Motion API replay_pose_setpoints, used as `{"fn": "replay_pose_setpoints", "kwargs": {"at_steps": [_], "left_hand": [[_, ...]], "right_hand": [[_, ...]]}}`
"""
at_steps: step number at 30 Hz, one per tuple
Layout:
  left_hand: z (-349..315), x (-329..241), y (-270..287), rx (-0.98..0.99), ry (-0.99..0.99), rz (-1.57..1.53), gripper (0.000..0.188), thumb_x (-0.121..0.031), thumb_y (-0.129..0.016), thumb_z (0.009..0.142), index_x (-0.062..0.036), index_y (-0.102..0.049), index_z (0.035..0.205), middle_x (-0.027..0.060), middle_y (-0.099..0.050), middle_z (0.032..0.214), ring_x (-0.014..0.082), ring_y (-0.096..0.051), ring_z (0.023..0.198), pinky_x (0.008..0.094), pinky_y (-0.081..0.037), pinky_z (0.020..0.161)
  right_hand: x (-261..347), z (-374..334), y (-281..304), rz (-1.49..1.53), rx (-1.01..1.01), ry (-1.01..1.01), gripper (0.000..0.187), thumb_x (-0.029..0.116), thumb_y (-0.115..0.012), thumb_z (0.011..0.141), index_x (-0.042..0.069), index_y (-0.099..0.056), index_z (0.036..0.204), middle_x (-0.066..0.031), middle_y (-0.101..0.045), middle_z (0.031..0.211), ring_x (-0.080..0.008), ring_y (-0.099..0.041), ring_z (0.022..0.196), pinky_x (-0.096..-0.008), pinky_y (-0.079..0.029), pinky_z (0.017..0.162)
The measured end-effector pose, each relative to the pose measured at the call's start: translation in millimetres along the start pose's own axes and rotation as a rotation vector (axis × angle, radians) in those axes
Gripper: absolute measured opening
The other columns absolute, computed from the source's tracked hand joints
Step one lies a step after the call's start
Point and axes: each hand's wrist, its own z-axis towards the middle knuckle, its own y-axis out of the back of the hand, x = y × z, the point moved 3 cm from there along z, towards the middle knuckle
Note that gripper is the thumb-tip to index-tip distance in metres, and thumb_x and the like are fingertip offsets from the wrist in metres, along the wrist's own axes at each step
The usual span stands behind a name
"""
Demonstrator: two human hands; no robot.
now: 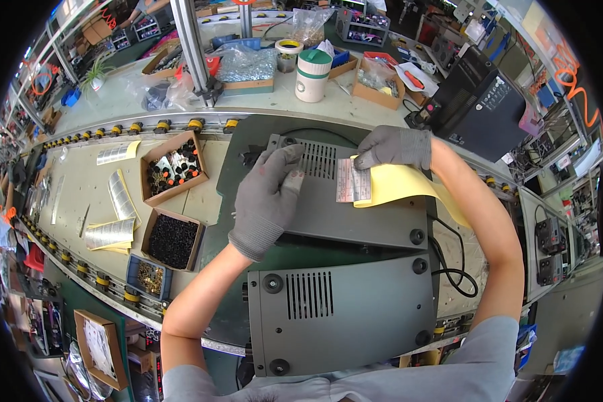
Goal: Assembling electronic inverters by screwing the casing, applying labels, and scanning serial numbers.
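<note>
My right hand (390,147), in a grey glove, pinches a yellow backing strip (402,184) with a silver printed label (354,181) at its left end. The strip trails to the right over the far dark grey metal case (342,218), which has vent slots and round feet facing up. Over that case's left end is my left hand (268,191), also gloved; its thumb and fingers are apart, and nothing shows between them. A second case (355,315) of the same kind lies nearest me, feet up.
Left of the cases stand a carton of mixed small parts (174,167), a carton of black screws (174,240) and a blue bin of brass-coloured parts (149,276). More label sheets (117,201) lie beyond them. A black cable (459,285) loops at right. A lidded cup (313,77) stands behind.
</note>
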Motion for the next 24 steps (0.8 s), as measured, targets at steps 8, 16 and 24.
{"fn": "replay_pose_setpoints", "kwargs": {"at_steps": [8,16,24], "left_hand": [[0,-3,0,0.015,0.014,0.015,0.03,-0.008,-0.056,0.082,-0.0043,-0.058,0.112,0.0173,-0.061,0.103,0.0339,-0.061,0.092,0.0342,-0.049,0.079],[4,-31,-27,0.343,-0.462,0.786,0.067,-0.052,-0.055,0.082,-0.0053,-0.046,0.13,0.0138,-0.045,0.134,0.03,-0.041,0.126,0.0485,-0.03,0.104],[0,-39,-40,0.593,-0.492,0.997,0.083,-0.07,-0.045,0.078,-0.0011,-0.051,0.124,0.0183,-0.049,0.126,0.0331,-0.04,0.123,0.052,-0.017,0.106]], "right_hand": [[0,-2,-1,-0.023,-0.032,-0.028,0.039,0.032,-0.068,0.076,-0.002,-0.068,0.095,-0.005,-0.064,0.075,-0.0098,-0.054,0.066,-0.0263,-0.045,0.06],[7,-5,4,-0.18,-0.036,-0.023,0.042,0.036,-0.063,0.078,-0.001,-0.067,0.096,-0.0067,-0.064,0.076,-0.0131,-0.056,0.068,-0.0288,-0.046,0.063],[-93,-52,44,-0.588,-0.35,0.094,0.045,0.041,-0.048,0.091,0.001,-0.058,0.106,-0.0189,-0.057,0.106,-0.0297,-0.053,0.095,-0.0372,-0.041,0.086]]}}
